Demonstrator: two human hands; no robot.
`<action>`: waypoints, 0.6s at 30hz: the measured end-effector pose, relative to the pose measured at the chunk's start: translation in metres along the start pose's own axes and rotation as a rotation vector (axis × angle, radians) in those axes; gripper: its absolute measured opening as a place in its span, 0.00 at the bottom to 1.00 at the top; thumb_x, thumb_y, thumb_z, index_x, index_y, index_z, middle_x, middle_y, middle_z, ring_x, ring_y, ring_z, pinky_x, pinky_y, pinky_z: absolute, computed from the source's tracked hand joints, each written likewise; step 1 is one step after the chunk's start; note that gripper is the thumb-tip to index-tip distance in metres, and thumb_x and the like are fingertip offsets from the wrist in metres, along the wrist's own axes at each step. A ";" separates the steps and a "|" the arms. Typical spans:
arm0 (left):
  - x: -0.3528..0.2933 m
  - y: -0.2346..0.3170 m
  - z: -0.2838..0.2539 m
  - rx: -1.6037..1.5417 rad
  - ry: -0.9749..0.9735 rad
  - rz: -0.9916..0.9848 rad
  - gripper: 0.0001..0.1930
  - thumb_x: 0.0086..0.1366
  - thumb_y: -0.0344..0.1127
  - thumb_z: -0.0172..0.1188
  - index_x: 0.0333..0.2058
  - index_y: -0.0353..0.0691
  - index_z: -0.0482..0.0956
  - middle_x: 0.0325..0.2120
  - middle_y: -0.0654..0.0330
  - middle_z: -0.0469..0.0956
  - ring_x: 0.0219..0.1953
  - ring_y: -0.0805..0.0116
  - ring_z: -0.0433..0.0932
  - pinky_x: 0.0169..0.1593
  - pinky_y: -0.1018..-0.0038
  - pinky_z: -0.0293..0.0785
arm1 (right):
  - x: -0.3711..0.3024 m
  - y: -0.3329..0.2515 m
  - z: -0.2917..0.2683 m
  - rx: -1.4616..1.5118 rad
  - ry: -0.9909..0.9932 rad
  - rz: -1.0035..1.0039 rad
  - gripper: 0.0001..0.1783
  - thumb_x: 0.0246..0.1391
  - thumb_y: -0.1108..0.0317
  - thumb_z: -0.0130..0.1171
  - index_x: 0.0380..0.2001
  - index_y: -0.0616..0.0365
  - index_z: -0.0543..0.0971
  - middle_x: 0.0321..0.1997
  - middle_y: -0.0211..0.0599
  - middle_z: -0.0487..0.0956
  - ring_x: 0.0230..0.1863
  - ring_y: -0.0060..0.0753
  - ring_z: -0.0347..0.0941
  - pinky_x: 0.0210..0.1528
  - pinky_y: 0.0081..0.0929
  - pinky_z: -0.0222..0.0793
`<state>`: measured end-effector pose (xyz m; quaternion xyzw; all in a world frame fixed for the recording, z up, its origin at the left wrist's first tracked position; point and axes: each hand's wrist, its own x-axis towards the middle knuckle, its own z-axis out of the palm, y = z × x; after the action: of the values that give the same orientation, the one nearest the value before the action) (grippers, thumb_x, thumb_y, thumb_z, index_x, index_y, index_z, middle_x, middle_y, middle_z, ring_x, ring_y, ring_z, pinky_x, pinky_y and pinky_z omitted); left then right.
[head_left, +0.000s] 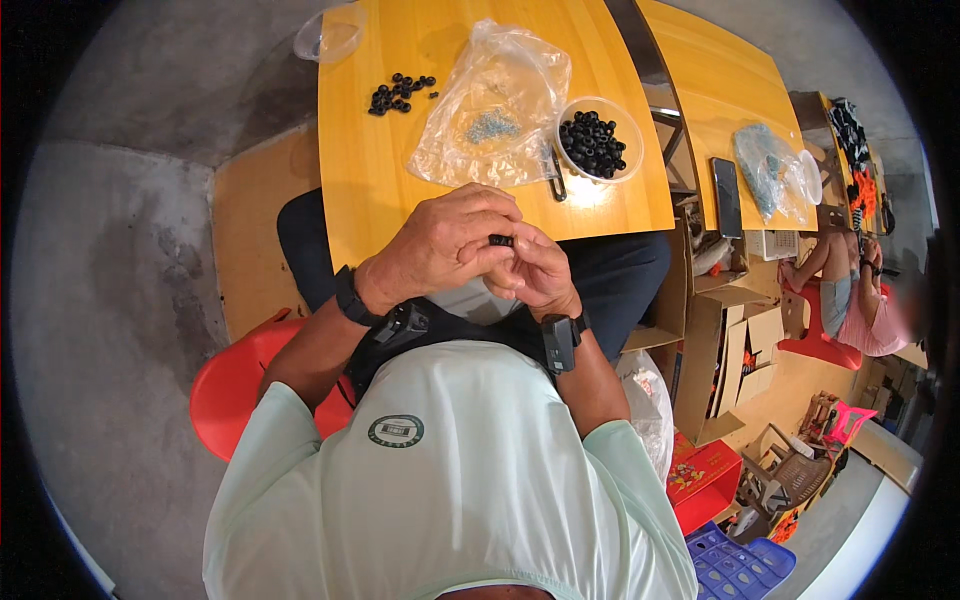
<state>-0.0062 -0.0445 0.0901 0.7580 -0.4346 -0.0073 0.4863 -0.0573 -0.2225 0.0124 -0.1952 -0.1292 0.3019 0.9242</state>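
Note:
My left hand point(450, 235) and my right hand point(543, 270) meet just off the table's near edge. Between their fingertips is a small black plastic part point(501, 240), mostly covered by the fingers. Both hands are closed around it. Ahead of them a clear plastic bag point(515, 70) lies flat, with a heap of tiny silvery pieces point(492, 126) on it. To its right, a round clear tub point(635, 165) holds many black rounded plastic parts point(592, 142). More loose black parts point(400, 92) lie in a cluster left of the bag.
A small black tool point(557, 182) lies beside the tub on the yellow table point(370, 200). Another clear container point(335, 38) is at the far left corner. On the second table rest a phone point(726, 197) and a bag point(768, 170). Cardboard boxes point(700, 360) and a seated person point(850, 290) are right.

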 end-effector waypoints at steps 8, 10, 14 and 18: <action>-0.005 -0.003 0.007 -0.045 0.054 -0.048 0.13 0.50 0.24 0.69 0.38 0.34 0.82 0.40 0.55 0.80 0.43 0.57 0.80 0.48 0.68 0.76 | 0.001 0.000 0.011 0.018 0.054 -0.012 0.28 0.66 0.53 0.51 0.53 0.71 0.72 0.49 0.51 0.77 0.20 0.18 0.59 0.23 0.21 0.64; -0.006 -0.002 0.008 -0.062 0.101 -0.060 0.13 0.50 0.22 0.67 0.37 0.35 0.83 0.40 0.55 0.81 0.42 0.56 0.80 0.46 0.68 0.77 | 0.000 0.003 0.013 0.034 0.082 -0.024 0.27 0.67 0.53 0.50 0.52 0.71 0.72 0.49 0.50 0.77 0.21 0.17 0.58 0.22 0.20 0.64; -0.004 -0.004 0.007 -0.045 0.106 -0.043 0.13 0.50 0.22 0.67 0.37 0.35 0.83 0.40 0.54 0.81 0.42 0.57 0.81 0.46 0.68 0.77 | 0.000 0.009 0.016 0.054 0.156 -0.064 0.26 0.69 0.52 0.47 0.50 0.70 0.74 0.47 0.49 0.78 0.20 0.16 0.57 0.22 0.18 0.63; -0.007 -0.005 0.008 -0.041 0.138 -0.038 0.09 0.50 0.24 0.67 0.33 0.35 0.82 0.41 0.55 0.81 0.41 0.58 0.81 0.44 0.69 0.78 | 0.002 0.006 0.025 0.019 0.197 -0.049 0.26 0.69 0.52 0.47 0.49 0.69 0.74 0.45 0.47 0.78 0.19 0.15 0.56 0.21 0.17 0.62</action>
<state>-0.0107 -0.0448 0.0798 0.7546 -0.3856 0.0269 0.5303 -0.0679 -0.2099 0.0321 -0.2119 -0.0394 0.2598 0.9413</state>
